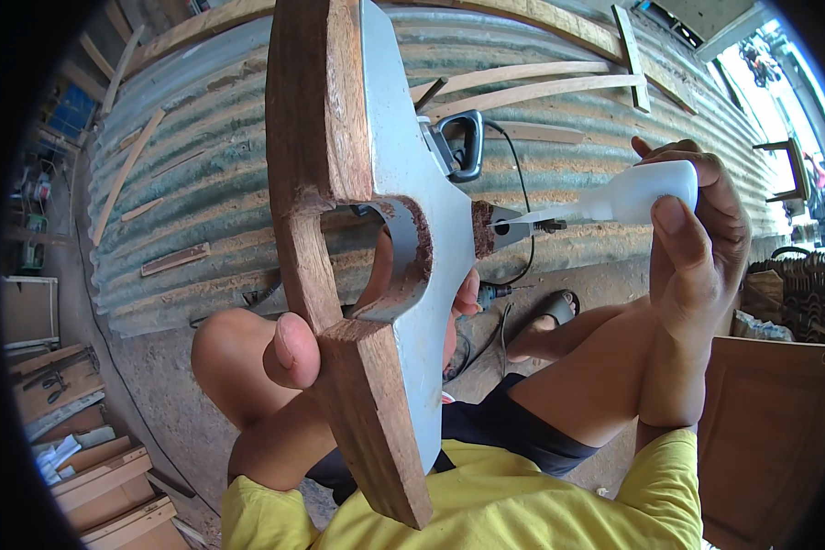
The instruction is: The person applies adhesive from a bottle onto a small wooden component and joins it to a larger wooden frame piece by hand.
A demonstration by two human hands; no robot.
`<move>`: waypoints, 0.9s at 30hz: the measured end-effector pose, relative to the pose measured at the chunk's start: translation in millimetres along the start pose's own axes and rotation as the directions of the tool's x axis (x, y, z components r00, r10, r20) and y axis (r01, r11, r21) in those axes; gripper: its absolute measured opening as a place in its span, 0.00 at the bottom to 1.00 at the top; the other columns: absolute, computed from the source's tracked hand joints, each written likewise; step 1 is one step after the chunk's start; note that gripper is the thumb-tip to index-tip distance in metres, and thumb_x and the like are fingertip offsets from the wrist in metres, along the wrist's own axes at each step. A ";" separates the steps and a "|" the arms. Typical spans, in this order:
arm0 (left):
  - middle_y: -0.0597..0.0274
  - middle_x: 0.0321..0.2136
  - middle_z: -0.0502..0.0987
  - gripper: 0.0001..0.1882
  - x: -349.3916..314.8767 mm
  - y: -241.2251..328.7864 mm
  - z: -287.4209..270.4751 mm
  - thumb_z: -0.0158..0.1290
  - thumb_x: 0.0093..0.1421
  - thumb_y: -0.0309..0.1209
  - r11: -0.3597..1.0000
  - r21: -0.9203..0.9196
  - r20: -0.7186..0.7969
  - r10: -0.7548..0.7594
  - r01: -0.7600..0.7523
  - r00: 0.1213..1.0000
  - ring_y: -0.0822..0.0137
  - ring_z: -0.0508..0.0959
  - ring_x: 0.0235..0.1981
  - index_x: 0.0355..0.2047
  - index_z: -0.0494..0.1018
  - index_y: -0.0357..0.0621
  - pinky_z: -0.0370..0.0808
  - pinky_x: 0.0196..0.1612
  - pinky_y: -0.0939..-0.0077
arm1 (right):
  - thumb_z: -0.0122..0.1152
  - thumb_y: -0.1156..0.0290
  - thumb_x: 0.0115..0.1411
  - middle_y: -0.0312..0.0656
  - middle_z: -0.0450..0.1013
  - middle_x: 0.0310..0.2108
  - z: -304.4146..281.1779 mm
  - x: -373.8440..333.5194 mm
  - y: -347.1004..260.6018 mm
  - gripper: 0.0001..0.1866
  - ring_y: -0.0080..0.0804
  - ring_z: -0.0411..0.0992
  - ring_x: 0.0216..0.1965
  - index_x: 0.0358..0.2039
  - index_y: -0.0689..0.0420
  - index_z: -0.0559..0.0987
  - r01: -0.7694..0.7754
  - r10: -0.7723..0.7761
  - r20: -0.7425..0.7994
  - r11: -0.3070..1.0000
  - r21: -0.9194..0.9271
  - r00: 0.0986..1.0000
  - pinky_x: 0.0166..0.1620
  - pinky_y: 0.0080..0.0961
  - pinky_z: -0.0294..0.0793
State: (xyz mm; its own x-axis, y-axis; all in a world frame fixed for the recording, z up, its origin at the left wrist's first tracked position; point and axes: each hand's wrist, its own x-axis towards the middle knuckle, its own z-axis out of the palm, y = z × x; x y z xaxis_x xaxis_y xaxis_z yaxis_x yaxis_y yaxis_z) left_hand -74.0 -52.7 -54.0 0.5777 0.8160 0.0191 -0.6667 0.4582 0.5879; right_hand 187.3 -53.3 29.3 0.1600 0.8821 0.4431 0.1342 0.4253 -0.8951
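Note:
My left hand [295, 350] grips a wooden piece [371, 403] faced with a smooth grey panel [412, 119]. The thumb presses on its wooden edge, while other fingers show through the cut-out and behind the panel. From the panel's right side juts a small rough brown block with a grey, pointed tab [513, 229] that has a dark hole. My right hand [697, 238] is closed around a white squeeze bottle [655, 191]. Its thin nozzle points left, with the tip at the tab; whether they touch, I cannot tell. No liquid can be made out.
Corrugated metal sheeting [192, 202] strewn with sawdust lies ahead, bearing wooden strips [541, 96]. A corded tool with a grey loop handle [468, 147] sits behind the held piece. Brown wooden panels [770, 431] stand at right; stacked wood parts [105, 481] lie at lower left.

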 end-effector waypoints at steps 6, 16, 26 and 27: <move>0.41 0.56 0.67 0.82 -0.5 0.2 -0.8 0.36 0.37 0.95 0.999 0.042 -0.022 -0.030 0.031 0.999 0.66 0.74 0.42 0.74 0.49 0.34 0.73 0.51 0.73 | 0.69 0.73 0.60 0.40 0.79 0.38 -9.0 0.2 0.7 0.14 0.23 0.76 0.40 0.43 0.66 0.80 0.026 -0.023 0.043 0.998 -0.055 0.999 0.51 0.23 0.74; 0.42 0.57 0.67 0.84 -1.4 -0.8 -1.5 0.32 0.33 0.96 0.999 0.013 -0.040 -0.040 0.040 0.998 0.65 0.74 0.43 0.74 0.51 0.34 0.75 0.49 0.74 | 0.70 0.72 0.58 0.40 0.78 0.40 -9.1 -2.9 1.8 0.14 0.25 0.75 0.45 0.42 0.67 0.80 0.039 -0.037 0.038 0.998 -0.049 0.999 0.61 0.28 0.68; 0.41 0.57 0.67 0.81 1.2 -6.3 -12.2 0.31 0.39 0.95 0.999 0.025 0.052 0.029 -0.031 0.998 0.63 0.74 0.46 0.74 0.49 0.35 0.74 0.49 0.73 | 0.66 0.71 0.62 0.42 0.79 0.40 -14.2 -0.7 0.6 0.13 0.26 0.76 0.43 0.44 0.66 0.80 -0.061 0.062 -0.012 0.997 0.044 0.998 0.56 0.30 0.74; 0.42 0.57 0.67 0.80 1.2 -5.9 -11.2 0.31 0.40 0.94 0.999 0.032 0.044 0.022 -0.024 0.999 0.63 0.73 0.47 0.74 0.49 0.35 0.74 0.49 0.73 | 0.64 0.71 0.63 0.43 0.80 0.40 -14.3 0.3 2.9 0.13 0.27 0.77 0.43 0.44 0.66 0.79 -0.066 0.069 -0.028 0.994 0.088 0.997 0.56 0.31 0.74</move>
State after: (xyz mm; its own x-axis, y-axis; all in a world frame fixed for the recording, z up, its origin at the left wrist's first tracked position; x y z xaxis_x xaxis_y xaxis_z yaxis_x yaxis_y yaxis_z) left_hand -74.6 -50.5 -66.4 0.5829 0.8097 0.0676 -0.6646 0.4274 0.6129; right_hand 201.7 -54.6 27.5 0.1959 0.9034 0.3814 0.0369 0.3819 -0.9235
